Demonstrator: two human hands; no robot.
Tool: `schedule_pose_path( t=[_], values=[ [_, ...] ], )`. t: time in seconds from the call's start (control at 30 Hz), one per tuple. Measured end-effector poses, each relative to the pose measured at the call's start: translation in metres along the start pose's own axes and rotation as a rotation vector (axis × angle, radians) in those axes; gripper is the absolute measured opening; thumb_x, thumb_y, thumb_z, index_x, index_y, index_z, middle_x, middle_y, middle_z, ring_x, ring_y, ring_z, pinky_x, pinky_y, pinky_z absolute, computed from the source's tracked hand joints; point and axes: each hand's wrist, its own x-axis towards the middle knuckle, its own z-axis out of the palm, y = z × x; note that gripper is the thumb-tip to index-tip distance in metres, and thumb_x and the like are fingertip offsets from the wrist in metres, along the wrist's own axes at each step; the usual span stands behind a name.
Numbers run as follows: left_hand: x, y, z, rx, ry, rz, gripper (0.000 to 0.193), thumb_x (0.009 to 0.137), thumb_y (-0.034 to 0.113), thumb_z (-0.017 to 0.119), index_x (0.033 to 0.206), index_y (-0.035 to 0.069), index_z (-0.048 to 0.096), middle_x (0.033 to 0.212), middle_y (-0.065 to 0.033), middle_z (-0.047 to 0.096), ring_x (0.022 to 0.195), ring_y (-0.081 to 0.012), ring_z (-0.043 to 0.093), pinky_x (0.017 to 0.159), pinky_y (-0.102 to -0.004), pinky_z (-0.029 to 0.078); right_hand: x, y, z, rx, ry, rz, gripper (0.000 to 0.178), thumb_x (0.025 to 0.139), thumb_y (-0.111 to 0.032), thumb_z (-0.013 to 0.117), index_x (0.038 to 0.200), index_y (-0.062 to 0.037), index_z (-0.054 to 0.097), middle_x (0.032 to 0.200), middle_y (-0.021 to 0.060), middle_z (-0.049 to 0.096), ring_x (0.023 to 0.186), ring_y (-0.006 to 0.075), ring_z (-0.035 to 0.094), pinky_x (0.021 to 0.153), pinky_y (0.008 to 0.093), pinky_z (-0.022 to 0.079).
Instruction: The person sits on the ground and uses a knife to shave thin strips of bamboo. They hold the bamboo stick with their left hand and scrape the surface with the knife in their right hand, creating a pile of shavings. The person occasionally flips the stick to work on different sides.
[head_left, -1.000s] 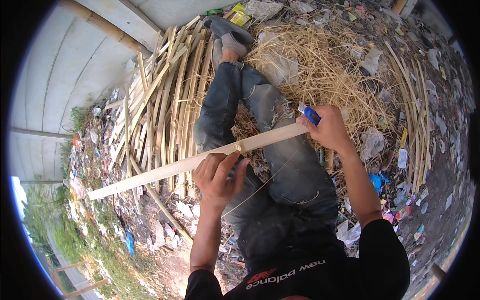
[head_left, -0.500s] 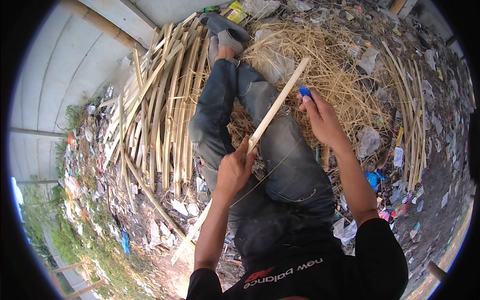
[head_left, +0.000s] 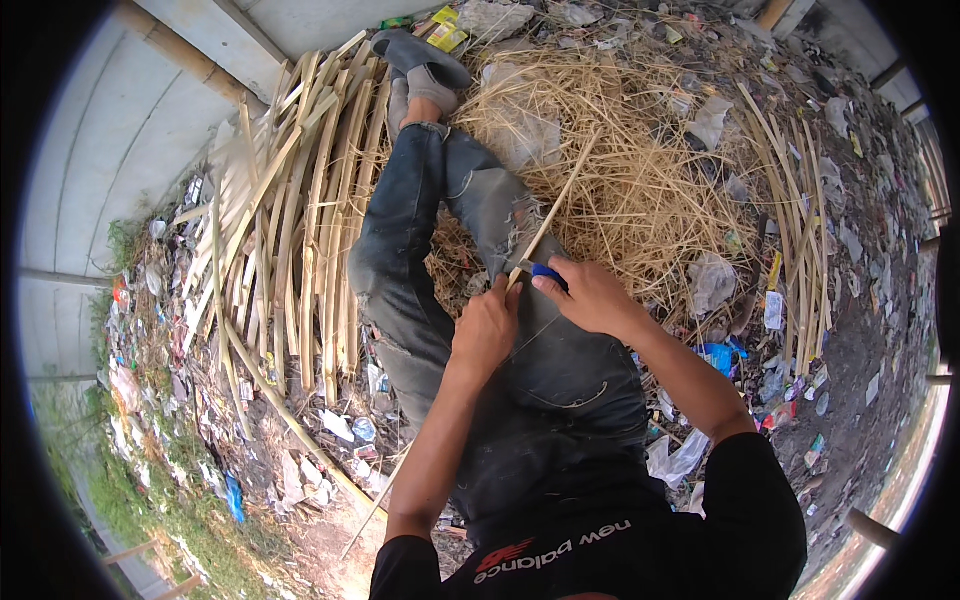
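A long pale bamboo strip [head_left: 563,198] lies slantwise over my thighs, its narrow edge turned up. My left hand [head_left: 486,325] is closed round it near the middle, and the lower end runs back under my left forearm. In my right hand [head_left: 592,298] is a small blue-handled knife [head_left: 546,273], gripped with the fingers wrapped round it. Its short grey blade meets the strip just beyond my left fingertips. The two hands are close together above my right thigh; the blade's tip is hard to make out.
Many split bamboo strips [head_left: 318,220] are piled left of my legs, with a thinner bundle [head_left: 803,230] at the far right. A heap of straw-like shavings [head_left: 640,170] spreads beyond my knees. Litter covers the ground, and a pale wall [head_left: 120,130] stands at the left.
My right hand has come down and left, bringing the knife against the strip. The strip has turned from its broad face to its narrow edge. The whole view has shifted slightly.
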Motion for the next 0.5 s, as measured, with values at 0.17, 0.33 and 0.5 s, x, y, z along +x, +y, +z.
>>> schedule_pose_path(
  t=[0.17, 0.33, 0.5],
  values=[
    [0.004, -0.007, 0.007, -0.006, -0.003, 0.03, 0.039, 0.109, 0.036, 0.049, 0.126, 0.003, 0.063, 0.087, -0.0296, 0.072, 0.087, -0.0529, 0.07, 0.078, -0.0601, 0.057, 0.003, -0.006, 0.008, -0.106, -0.04, 0.046, 0.055, 0.106, -0.05, 0.052, 0.094, 0.0016, 0.068, 0.077, 0.0256, 0.07, 0.078, 0.0468, 0.07, 0.069, 0.0556, 0.054],
    [-0.008, 0.003, -0.011, 0.0, -0.076, -0.05, 0.036, 0.108, 0.033, 0.05, 0.122, 0.003, 0.065, 0.087, -0.0314, 0.07, 0.09, -0.0535, 0.068, 0.08, -0.0609, 0.054, 0.031, 0.032, -0.004, -0.068, 0.107, 0.107, 0.055, 0.107, -0.049, 0.05, 0.093, 0.0009, 0.068, 0.077, 0.026, 0.069, 0.079, 0.0468, 0.07, 0.07, 0.0558, 0.053],
    [-0.003, -0.017, 0.003, -0.104, -0.068, 0.022, 0.036, 0.108, 0.032, 0.052, 0.11, -0.001, 0.068, 0.085, -0.0334, 0.068, 0.09, -0.054, 0.066, 0.079, -0.0615, 0.052, 0.014, 0.005, 0.001, -0.099, -0.086, -0.066, 0.053, 0.107, -0.049, 0.052, 0.095, 0.0005, 0.067, 0.077, 0.0268, 0.068, 0.079, 0.048, 0.068, 0.071, 0.0566, 0.052]
  ],
)
